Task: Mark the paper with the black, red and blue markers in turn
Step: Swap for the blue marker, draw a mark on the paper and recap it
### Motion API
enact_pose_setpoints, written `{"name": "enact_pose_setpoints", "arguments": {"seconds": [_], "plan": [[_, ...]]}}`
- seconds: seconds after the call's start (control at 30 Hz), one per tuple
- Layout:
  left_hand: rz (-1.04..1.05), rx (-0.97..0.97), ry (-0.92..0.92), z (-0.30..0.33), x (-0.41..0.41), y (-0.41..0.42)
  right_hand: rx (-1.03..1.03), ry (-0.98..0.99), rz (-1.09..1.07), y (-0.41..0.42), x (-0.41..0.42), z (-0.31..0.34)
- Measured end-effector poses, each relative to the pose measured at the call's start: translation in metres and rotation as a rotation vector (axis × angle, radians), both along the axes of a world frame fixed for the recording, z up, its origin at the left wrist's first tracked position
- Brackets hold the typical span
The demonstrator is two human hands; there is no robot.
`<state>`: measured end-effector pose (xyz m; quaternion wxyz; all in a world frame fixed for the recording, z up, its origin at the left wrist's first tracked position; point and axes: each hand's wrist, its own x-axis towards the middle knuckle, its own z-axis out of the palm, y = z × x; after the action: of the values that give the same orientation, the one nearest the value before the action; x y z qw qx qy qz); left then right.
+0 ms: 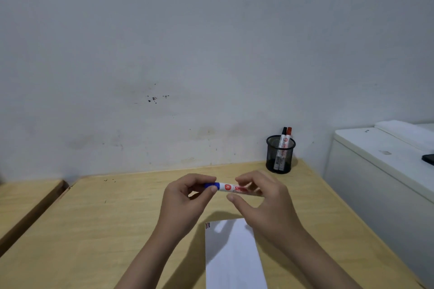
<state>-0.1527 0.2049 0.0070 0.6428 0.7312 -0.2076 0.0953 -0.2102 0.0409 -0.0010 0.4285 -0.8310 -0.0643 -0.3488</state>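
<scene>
Your left hand's [187, 197] fingers [212, 189] pinch the blue marker's [231, 188] cap (pointing nine o'clock); your right hand [263, 202] grips its barrel above the paper [232, 256].

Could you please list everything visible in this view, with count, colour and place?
blue marker: one, white barrel with blue cap, held level above the desk
paper: one, white, near desk edge, small marks at its top left corner
pen holder: one, black mesh, far right of desk
black marker: one, in the pen holder
red marker: one, in the pen holder
desk: one, light wood
white unit: one, right of desk
left hand: on the cap
right hand: on the barrel
</scene>
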Motion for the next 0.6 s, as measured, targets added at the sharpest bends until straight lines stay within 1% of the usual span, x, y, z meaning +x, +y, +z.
{"name": "enact_pose_setpoints", "arguments": {"seconds": [0.03,0.07,0.23,0.3,0.4,0.47,0.53,0.6], "plan": [[-0.033,0.01,-0.006,0.003,0.001,-0.008,-0.104,-0.023,-0.006,-0.007,0.003,0.001],[-0.061,0.016,-0.01,0.006,0.002,-0.016,-0.159,-0.033,-0.006,-0.014,0.006,0.002],[-0.122,-0.017,-0.037,0.021,0.01,-0.06,-0.293,-0.131,-0.044,-0.054,0.016,0.008],[-0.129,0.018,-0.049,0.022,0.02,-0.08,-0.24,-0.161,-0.097,-0.077,0.022,0.017],[-0.077,0.183,-0.117,0.015,0.047,-0.117,0.021,-0.215,-0.227,-0.119,0.041,0.043],[-0.042,0.281,-0.136,0.009,0.068,-0.144,0.134,-0.271,-0.317,-0.148,0.06,0.06],[-0.036,0.344,-0.141,0.002,0.088,-0.171,0.169,-0.308,-0.385,-0.171,0.081,0.07],[-0.031,0.399,-0.153,-0.004,0.106,-0.193,0.163,-0.287,-0.414,-0.188,0.103,0.07]]}}
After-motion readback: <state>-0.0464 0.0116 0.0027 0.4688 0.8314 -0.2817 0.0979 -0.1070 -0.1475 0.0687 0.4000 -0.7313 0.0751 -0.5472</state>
